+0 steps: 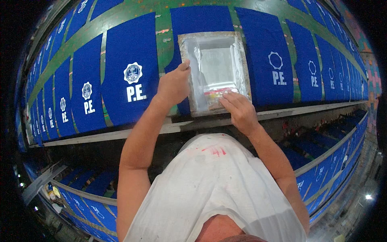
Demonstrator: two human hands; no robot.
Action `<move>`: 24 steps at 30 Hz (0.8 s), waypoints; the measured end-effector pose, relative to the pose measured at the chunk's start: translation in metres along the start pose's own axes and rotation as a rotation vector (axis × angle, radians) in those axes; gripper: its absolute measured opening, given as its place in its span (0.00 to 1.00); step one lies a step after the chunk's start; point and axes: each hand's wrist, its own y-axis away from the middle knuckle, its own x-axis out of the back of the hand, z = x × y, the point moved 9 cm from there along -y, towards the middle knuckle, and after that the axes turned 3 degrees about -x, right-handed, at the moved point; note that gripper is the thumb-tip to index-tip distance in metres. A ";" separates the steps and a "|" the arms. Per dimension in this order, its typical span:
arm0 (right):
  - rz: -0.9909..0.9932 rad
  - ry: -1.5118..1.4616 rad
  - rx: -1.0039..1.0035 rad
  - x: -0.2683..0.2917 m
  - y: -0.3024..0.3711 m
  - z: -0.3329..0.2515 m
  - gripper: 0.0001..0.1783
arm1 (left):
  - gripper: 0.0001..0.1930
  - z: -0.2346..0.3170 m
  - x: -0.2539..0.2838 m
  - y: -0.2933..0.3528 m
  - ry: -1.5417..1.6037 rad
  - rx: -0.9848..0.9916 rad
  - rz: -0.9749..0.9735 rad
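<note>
A silkscreen frame (246, 76) with a pale mesh window (217, 66) lies flat over one blue fabric piece (201, 20) on the long table in front of me. My left hand (175, 84) is closed on the frame's left side, its thumb up on the rim. At the near end of the mesh, my right hand (243, 112) has its fingers curled over a squeegee-like bar (213, 95) with red and yellowish colour along it. The hand hides part of this bar. White ink shows around the mesh.
Blue pieces left of the frame carry a white badge and letters (133, 78); those to its right carry only an outline ring and letters (278, 68). Green table surface (164, 36) shows between them. A pale rail (282, 111) edges the table. Another table of blue pieces (330, 177) stands behind me.
</note>
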 end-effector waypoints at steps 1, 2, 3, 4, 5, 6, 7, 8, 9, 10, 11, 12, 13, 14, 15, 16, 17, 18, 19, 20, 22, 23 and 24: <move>0.005 0.003 0.011 -0.001 -0.011 0.005 0.28 | 0.28 -0.001 -0.001 0.000 -0.002 -0.002 0.010; 0.009 0.005 0.023 -0.002 -0.021 0.011 0.27 | 0.28 -0.002 -0.001 0.000 -0.003 -0.004 0.021; 0.013 0.020 0.031 -0.001 -0.038 0.025 0.27 | 0.27 0.000 0.005 -0.007 -0.016 0.008 0.030; 0.006 0.027 0.025 -0.004 -0.048 0.033 0.27 | 0.27 0.003 0.005 -0.005 -0.020 0.020 0.023; -0.001 0.035 0.021 -0.007 -0.059 0.041 0.26 | 0.27 0.005 0.006 -0.004 -0.025 0.033 0.016; 0.025 0.068 0.066 -0.007 -0.073 0.049 0.26 | 0.26 0.007 0.007 -0.005 -0.018 0.036 0.022; 0.024 0.057 0.060 -0.009 -0.086 0.058 0.27 | 0.25 0.008 0.007 -0.004 -0.012 0.040 0.026; 0.024 0.046 0.053 -0.010 -0.100 0.067 0.28 | 0.23 0.008 0.007 -0.005 -0.005 0.044 0.030; 0.020 0.033 0.046 -0.011 -0.113 0.074 0.29 | 0.23 0.007 0.004 -0.006 0.006 0.051 0.027; 0.006 0.019 0.040 -0.009 -0.128 0.080 0.29 | 0.24 0.004 0.001 -0.006 0.020 0.059 0.025; -0.034 0.019 0.007 -0.008 -0.141 0.086 0.29 | 0.24 0.003 -0.001 -0.006 0.034 0.068 0.023; -0.074 0.017 -0.027 -0.005 -0.155 0.090 0.30 | 0.24 0.003 0.000 -0.005 0.034 0.084 0.013; -0.114 0.020 -0.062 -0.005 -0.166 0.096 0.30 | 0.24 0.007 0.004 -0.005 0.035 0.097 0.005; -0.076 0.033 -0.059 -0.004 -0.174 0.102 0.29 | 0.24 0.008 0.006 -0.005 0.037 0.108 -0.003; -0.061 0.029 -0.042 -0.005 -0.182 0.106 0.28 | 0.24 0.007 0.005 -0.005 0.032 0.107 0.009; -0.045 0.025 -0.027 -0.004 -0.188 0.110 0.28 | 0.23 0.007 0.003 -0.005 0.026 0.105 0.020; -0.029 0.023 -0.013 -0.002 -0.192 0.113 0.27 | 0.23 0.007 0.002 -0.005 0.021 0.100 0.032; -0.054 0.002 -0.002 -0.004 -0.196 0.115 0.27 | 0.23 0.007 0.002 -0.005 0.025 0.114 0.026; -0.078 -0.018 0.008 -0.005 -0.198 0.116 0.26 | 0.23 0.008 0.003 -0.004 0.028 0.125 0.021; -0.102 -0.036 0.017 -0.006 -0.199 0.117 0.26 | 0.23 0.009 0.004 -0.004 0.031 0.134 0.014; -0.151 -0.008 0.044 -0.007 -0.197 0.113 0.26 | 0.22 0.011 0.007 -0.004 0.029 0.131 0.034; -0.175 0.008 0.055 -0.007 -0.193 0.110 0.25 | 0.22 0.012 0.008 -0.004 0.028 0.126 0.042; -0.197 -0.015 0.053 -0.008 -0.187 0.107 0.26 | 0.21 0.012 0.009 -0.005 0.015 0.125 0.054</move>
